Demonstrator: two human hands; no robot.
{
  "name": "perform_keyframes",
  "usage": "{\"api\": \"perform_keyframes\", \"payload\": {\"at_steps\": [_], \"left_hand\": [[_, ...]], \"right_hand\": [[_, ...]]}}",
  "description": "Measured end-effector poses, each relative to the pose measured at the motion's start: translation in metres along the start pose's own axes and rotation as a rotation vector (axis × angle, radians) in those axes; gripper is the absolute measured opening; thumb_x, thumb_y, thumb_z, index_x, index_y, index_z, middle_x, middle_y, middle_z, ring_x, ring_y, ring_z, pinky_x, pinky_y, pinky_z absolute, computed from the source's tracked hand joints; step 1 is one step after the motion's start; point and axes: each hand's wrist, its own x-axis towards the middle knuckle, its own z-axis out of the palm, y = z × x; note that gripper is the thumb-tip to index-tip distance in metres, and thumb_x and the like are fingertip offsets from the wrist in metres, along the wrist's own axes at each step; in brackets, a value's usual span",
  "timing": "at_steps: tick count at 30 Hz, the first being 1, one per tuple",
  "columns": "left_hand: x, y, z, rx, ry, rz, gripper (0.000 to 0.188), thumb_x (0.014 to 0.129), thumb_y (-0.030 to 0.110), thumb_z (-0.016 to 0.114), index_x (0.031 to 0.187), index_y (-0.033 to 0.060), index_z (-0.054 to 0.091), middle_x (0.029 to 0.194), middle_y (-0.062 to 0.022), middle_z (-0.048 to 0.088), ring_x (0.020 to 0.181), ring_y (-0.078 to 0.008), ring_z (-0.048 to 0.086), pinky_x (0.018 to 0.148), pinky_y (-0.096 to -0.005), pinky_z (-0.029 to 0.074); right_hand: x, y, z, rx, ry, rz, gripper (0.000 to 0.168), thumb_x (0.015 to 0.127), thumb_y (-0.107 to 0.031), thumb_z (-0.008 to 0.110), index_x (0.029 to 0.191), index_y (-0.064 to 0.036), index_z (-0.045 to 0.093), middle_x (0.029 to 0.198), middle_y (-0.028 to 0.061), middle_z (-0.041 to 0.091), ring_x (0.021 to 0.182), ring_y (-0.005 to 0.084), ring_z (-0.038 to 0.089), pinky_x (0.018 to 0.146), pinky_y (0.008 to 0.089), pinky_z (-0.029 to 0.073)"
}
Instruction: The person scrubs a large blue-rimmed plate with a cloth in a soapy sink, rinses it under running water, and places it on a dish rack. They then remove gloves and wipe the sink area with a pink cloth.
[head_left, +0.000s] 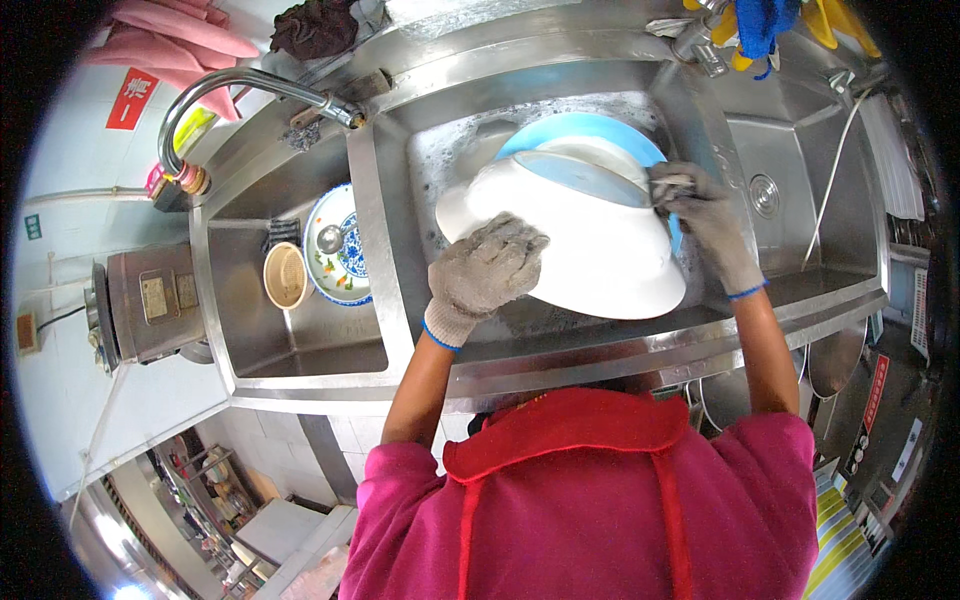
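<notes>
A large white serving bowl (592, 247) is held tilted over the middle sink basin, its underside and foot ring facing up. My left hand (491, 262), in a wet grey knit glove, lies against the bowl's left side; its fingertips are partly hard to make out. My right hand (690, 199), gloved alike, is at the bowl's right edge, closed on a dark scouring pad (670, 187). Behind the bowl, a light blue basin (577, 126) with another white dish in it sits in sudsy water (450, 157).
The left basin holds a blue-and-white plate (319, 225) with food scraps and a ladle (330, 238), beside a beige strainer basket (285, 276). A curved faucet (247, 75) reaches over the basin's back edge. At right, a white hose (832, 180) hangs into another basin (795, 150).
</notes>
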Motion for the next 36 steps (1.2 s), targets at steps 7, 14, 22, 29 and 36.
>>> {"api": "perform_keyframes", "payload": {"at_steps": [7,14,22,29,36], "left_hand": [[-0.034,0.002,-0.001,-0.069,0.050,-0.330,0.021,0.073,0.013,0.058,0.092,0.0183,0.065,0.093,0.0001,0.066,0.099,-0.0196,0.061,0.093,-0.0389,0.046],[-0.090,0.005,0.063,-0.787,0.513,-0.961,0.050,0.079,0.023,0.065,0.125,0.0158,0.044,0.125,-0.0121,0.045,0.121,-0.0281,0.041,0.106,-0.0411,0.031],[-0.070,0.029,0.038,-1.511,0.561,-1.657,0.068,0.090,0.046,0.043,0.136,0.0029,0.018,0.134,-0.0201,0.033,0.113,-0.0259,0.050,0.090,-0.0360,0.050],[-0.025,0.025,0.009,-1.566,0.551,-1.686,0.063,0.093,0.044,0.036,0.133,-0.0020,0.021,0.118,-0.0241,0.046,0.103,-0.0284,0.057,0.077,-0.0382,0.057],[-0.014,0.023,-0.002,-1.652,0.518,-1.764,0.042,0.081,0.011,0.064,0.117,0.0000,0.047,0.107,-0.0141,0.056,0.092,-0.0215,0.061,0.073,-0.0317,0.055]], "right_hand": [[0.035,0.035,0.068,-0.402,-0.252,-0.006,0.031,0.083,-0.022,0.055,0.113,-0.015,0.054,0.113,0.0072,0.058,0.103,0.0209,0.056,0.090,0.0303,0.042],[0.062,0.108,0.091,-0.255,0.042,0.086,0.038,0.083,-0.033,0.055,0.114,-0.009,0.052,0.101,0.0111,0.061,0.095,0.0238,0.059,0.085,0.0314,0.045],[0.077,0.216,0.031,-0.969,-0.350,-0.341,0.023,0.084,-0.020,0.051,0.093,-0.002,0.063,0.085,0.0074,0.064,0.084,0.0208,0.059,0.080,0.0341,0.045],[0.144,0.107,0.094,0.223,-0.229,0.502,0.045,0.083,-0.036,0.058,0.116,-0.004,0.056,0.114,0.0114,0.057,0.103,0.0189,0.053,0.091,0.0278,0.040],[0.137,-0.004,0.165,-0.446,-0.499,-0.431,0.033,0.083,-0.033,0.058,0.107,-0.011,0.061,0.114,0.0038,0.058,0.107,0.0210,0.053,0.093,0.0317,0.040]]}}
